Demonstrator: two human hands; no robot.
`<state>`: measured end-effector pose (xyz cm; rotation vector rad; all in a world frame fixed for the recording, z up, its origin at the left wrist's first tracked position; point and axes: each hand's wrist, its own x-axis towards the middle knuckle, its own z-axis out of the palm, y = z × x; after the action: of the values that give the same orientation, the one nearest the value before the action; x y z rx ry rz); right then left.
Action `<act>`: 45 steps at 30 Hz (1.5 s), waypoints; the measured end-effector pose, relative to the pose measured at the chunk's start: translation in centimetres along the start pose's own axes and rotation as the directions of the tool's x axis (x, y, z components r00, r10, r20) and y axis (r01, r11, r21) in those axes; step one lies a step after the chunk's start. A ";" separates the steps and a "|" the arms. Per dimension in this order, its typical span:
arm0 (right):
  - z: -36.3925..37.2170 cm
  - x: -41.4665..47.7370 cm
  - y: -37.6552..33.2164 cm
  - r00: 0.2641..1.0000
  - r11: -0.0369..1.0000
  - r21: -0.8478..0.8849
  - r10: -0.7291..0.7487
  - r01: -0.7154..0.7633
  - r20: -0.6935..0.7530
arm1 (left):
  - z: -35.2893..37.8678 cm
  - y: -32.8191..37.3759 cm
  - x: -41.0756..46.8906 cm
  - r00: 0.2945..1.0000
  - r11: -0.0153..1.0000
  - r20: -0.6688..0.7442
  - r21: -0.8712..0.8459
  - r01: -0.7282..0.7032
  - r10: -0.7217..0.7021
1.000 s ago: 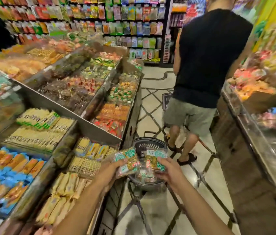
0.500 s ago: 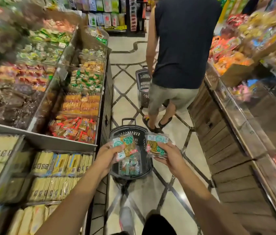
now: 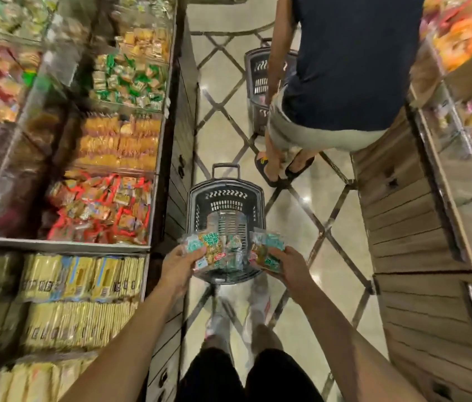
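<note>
My left hand (image 3: pixel 178 264) grips a clear snack packet with green and red print (image 3: pixel 206 247). A second, similar packet (image 3: pixel 265 250) is held in my right hand (image 3: pixel 288 264). Both packets hang just above the near rim of a dark plastic shopping basket (image 3: pixel 197 210) that stands on the floor in front of my feet. Similar packets lie inside the basket, partly hidden by my hands. The basket's pull handle points away from me.
Snack bins (image 3: pixel 104 204) run along the left of the aisle, with yellow packs (image 3: pixel 81 285) nearest me. A wooden counter (image 3: pixel 414 233) lines the right side. A person in a dark top (image 3: pixel 345 53) stands ahead beside another basket (image 3: pixel 258 79).
The view has tilted downward and I have stepped closer to the basket. Both hands, still holding their packets, have lowered over its near rim.
</note>
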<state>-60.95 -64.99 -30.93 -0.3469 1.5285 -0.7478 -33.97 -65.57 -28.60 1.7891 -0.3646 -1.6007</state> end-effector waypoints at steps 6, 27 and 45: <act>1.3 9.6 2.9 0.997 0.991 -0.109 0.074 -0.074 0.002 | 0.3 -5.8 10.0 0.996 0.987 -0.087 0.156 0.034 -0.020; 6.5 40.3 25.4 0.980 0.907 -0.391 0.098 -0.160 -0.172 | 2.3 -26.9 40.9 0.988 0.695 -0.152 0.712 0.099 0.014; 7.2 51.1 35.0 0.954 0.657 -0.691 0.207 -0.300 -0.217 | 1.8 -35.6 53.3 0.955 0.686 -0.230 0.666 0.293 -0.186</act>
<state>-52.31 -73.13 -92.14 -0.6604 1.9029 0.1055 -33.60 -73.97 -92.13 2.6085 -0.7720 -1.6079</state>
